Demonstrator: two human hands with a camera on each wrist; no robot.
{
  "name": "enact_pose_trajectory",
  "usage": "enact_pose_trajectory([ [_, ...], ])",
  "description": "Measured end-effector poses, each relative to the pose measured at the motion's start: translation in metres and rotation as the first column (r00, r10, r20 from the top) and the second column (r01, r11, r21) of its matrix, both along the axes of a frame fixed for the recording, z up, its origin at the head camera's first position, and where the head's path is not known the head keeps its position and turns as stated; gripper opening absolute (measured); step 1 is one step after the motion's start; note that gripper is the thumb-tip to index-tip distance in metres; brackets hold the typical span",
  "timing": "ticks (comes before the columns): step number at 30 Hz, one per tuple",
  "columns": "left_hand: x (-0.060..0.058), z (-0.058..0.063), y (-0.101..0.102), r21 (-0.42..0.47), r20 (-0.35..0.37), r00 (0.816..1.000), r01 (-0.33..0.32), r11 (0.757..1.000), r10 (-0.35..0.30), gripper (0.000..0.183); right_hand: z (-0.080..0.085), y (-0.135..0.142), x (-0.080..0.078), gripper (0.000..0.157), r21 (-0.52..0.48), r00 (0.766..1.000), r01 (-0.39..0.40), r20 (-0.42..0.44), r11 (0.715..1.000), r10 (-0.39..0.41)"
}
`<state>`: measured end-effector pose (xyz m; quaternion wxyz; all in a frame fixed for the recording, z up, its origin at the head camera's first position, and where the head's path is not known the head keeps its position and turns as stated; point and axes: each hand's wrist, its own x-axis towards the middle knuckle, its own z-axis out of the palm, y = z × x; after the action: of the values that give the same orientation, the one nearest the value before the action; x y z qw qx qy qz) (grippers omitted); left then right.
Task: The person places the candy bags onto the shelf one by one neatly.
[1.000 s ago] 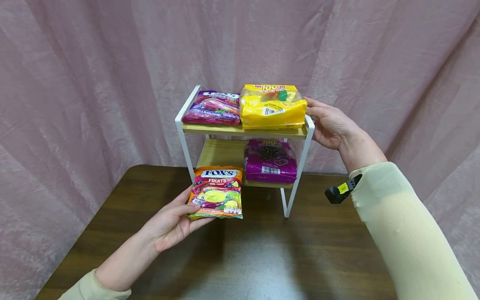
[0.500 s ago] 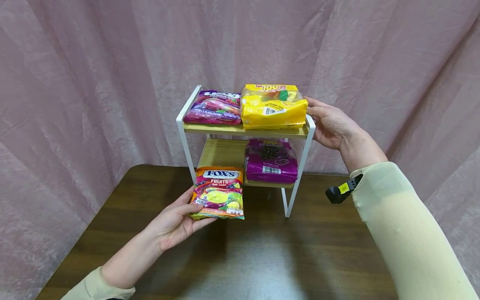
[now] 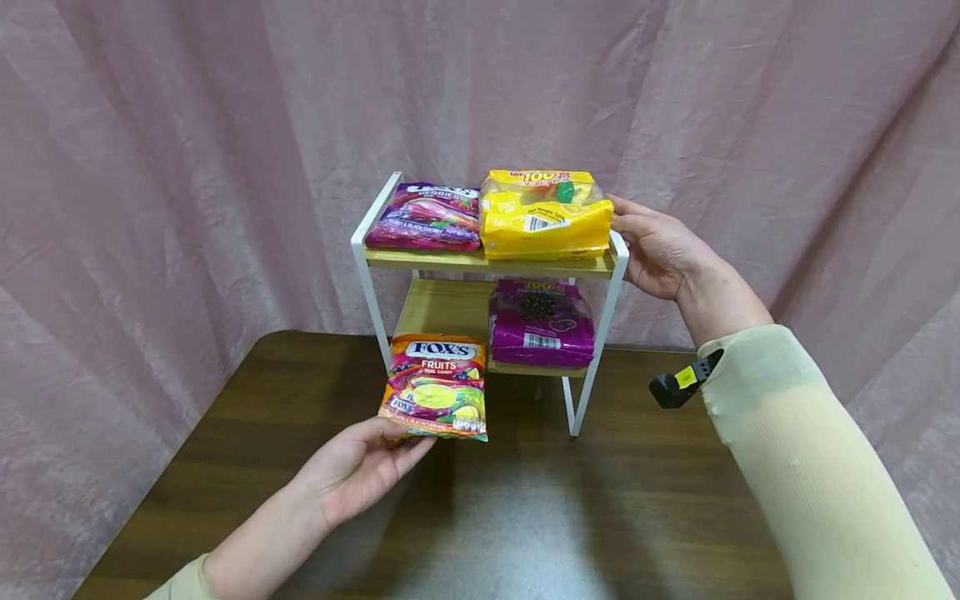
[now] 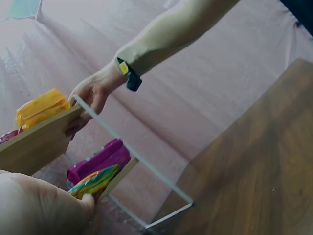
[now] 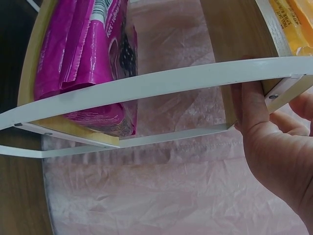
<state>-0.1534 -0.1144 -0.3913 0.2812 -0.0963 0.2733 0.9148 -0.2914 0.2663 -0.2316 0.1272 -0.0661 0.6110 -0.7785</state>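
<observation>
My left hand (image 3: 356, 471) pinches the lower left corner of an orange and red bag of fruit candy (image 3: 437, 392), thumb on top and fingers beneath. The bag lies tilted at the front left of the lower shelf board (image 3: 442, 308); its underside is hidden. Beside it on that board sits a purple candy bag (image 3: 542, 327). My right hand (image 3: 663, 254) grips the right end of the two-tier shelf rack's upper board (image 5: 239, 29), with fingers reaching under the wood. Near it on top lies a yellow candy bag (image 3: 546, 217).
A dark purple berry candy bag (image 3: 429, 217) fills the upper board's left half. White metal legs (image 3: 596, 350) frame the rack at both ends. The rack stands on a brown wooden table (image 3: 315, 417), with a pink curtain (image 3: 225, 167) behind.
My left hand has slid slightly down along the fruit candy bag, so its thumb now sits at the lower corner. The bag stays almost in place. My right hand holds still.
</observation>
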Motion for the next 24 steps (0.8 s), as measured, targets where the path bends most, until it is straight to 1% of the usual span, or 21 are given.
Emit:
enact_pose_trajectory([
  [3,0.005,-0.002,0.003,0.011,-0.03,1.0,0.001,1.0,0.0,0.063,0.0,0.0,0.001,0.071,0.001,1.0,0.005,0.005,1.0,-0.005],
  [6,0.008,-0.003,0.005,0.034,-0.031,0.999,-0.006,0.999,0.007,0.062,0.0,0.0,0.001,0.07,0.007,1.0,0.012,0.004,1.0,-0.012],
  [9,0.009,-0.004,0.008,0.078,0.002,1.0,-0.009,0.997,0.009,0.063,0.0,0.0,0.001,0.07,0.007,1.0,0.01,0.002,1.0,-0.01],
  [12,0.01,-0.006,0.011,0.12,0.018,1.0,0.0,0.993,-0.002,0.064,0.0,0.0,0.001,0.069,0.004,1.0,0.009,0.002,1.0,-0.009],
  [16,0.011,-0.006,0.013,0.126,0.025,1.0,-0.008,0.992,0.005,0.06,0.0,0.0,0.001,0.069,-0.003,1.0,0.011,0.006,1.0,-0.011],
  [24,0.008,-0.003,0.015,0.146,0.049,0.998,-0.054,0.988,0.047,0.053,0.0,0.0,0.0,0.068,-0.005,1.0,0.013,0.003,1.0,-0.013],
])
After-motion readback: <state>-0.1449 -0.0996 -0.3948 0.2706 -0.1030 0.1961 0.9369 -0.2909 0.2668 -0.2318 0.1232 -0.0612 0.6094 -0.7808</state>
